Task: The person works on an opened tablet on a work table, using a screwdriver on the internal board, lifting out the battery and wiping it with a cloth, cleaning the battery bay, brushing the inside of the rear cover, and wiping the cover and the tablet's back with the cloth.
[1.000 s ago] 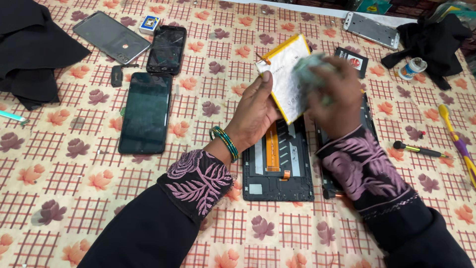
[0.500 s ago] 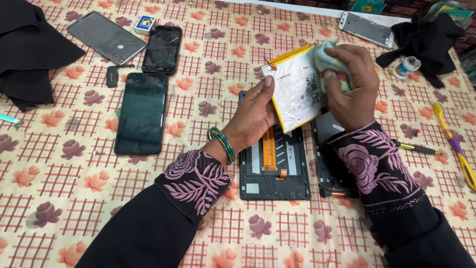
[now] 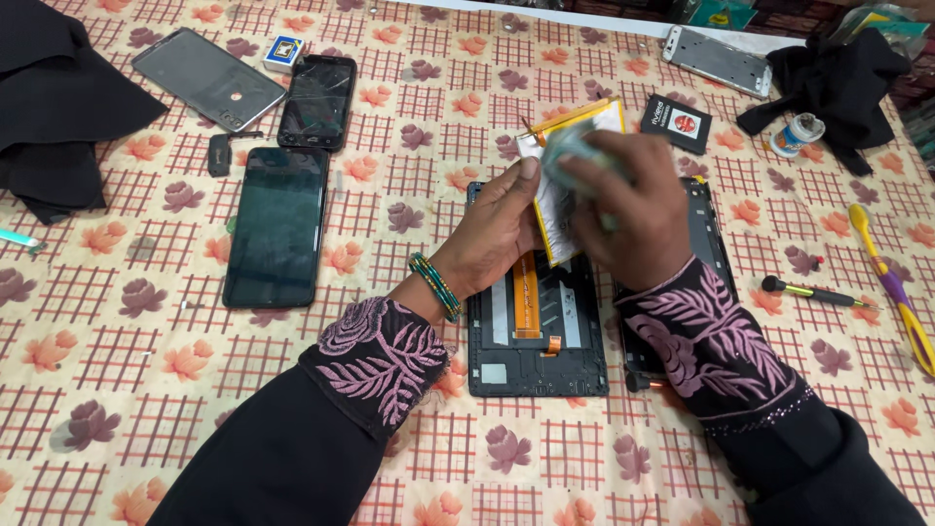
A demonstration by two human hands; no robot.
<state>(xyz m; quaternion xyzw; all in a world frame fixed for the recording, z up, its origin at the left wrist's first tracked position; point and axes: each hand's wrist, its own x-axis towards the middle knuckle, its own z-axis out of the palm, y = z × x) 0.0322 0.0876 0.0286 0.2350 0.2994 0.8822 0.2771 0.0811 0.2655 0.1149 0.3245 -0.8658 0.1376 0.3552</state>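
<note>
Left hand (image 3: pixel 497 234) grip clamped on white battery (image 3: pixel 560 200) above opened tablet frame (image 3: pixel 534 321). Right hand (image 3: pixel 623 209) grip closed on cloth wad (image 3: pixel 570 156), wiping it. Battery out; refitting remains undone.

A big table is covered by a cloth (image 3: pixel 146 390) with red checks and orange and purple flowers on a pale cream ground. The cloth fills almost the whole view. Along its far edge runs a thin white strip (image 3: pixel 545 18). The light is soft and even.
</note>
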